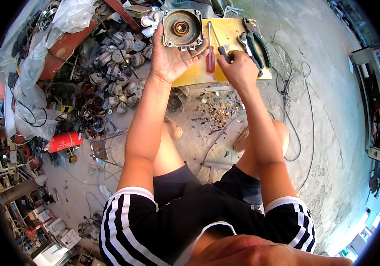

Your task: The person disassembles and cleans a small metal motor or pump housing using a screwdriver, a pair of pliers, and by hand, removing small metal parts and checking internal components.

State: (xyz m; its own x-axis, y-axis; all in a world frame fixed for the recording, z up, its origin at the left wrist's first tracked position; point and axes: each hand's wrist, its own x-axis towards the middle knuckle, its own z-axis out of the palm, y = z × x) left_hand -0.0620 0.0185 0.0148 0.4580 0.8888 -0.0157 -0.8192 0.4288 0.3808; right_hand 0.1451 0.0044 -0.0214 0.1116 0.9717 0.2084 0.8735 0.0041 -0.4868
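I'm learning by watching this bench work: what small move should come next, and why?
Probably lift the dark-handled screwdriver off the yellow tabletop with the right hand: that hand is at its handle, though how firmly it grips is unclear, while the left hand supports the square metal housing.

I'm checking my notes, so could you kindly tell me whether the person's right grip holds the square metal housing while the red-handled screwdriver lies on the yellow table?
Not quite: the head view shows the left grip holding the square metal housing. The red-handled screwdriver does lie on the yellow table.
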